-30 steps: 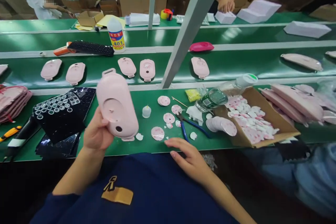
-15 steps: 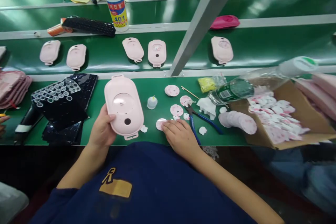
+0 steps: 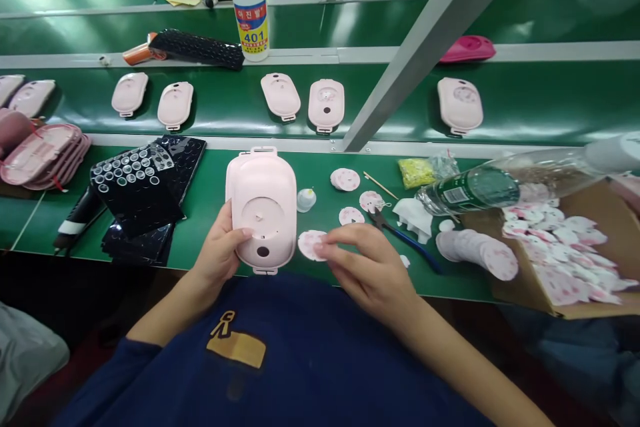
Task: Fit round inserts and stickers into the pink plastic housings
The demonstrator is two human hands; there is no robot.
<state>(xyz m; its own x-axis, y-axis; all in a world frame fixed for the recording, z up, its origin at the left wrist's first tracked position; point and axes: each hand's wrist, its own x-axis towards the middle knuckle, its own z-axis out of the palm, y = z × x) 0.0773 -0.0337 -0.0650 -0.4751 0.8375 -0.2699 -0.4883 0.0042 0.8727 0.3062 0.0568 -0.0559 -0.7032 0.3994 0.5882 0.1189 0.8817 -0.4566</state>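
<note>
Since half a second ago: right hand (image 3: 370,267) has picked a round pink disc (image 3: 311,245) off the tabletop (image 3: 210,193) and brought it beside the pink housing (image 3: 263,207).

Left hand (image 3: 220,253) grips the housing's left side, over the near tabletop edge. Right fingertips pinch the disc's rim.

Risk: the pinch looks shallow, so the disc could slip or tilt.

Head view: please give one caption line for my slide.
At a green bench, the left hand holds a pink shell while the right hand pinches a round pink disc beside it.
</note>
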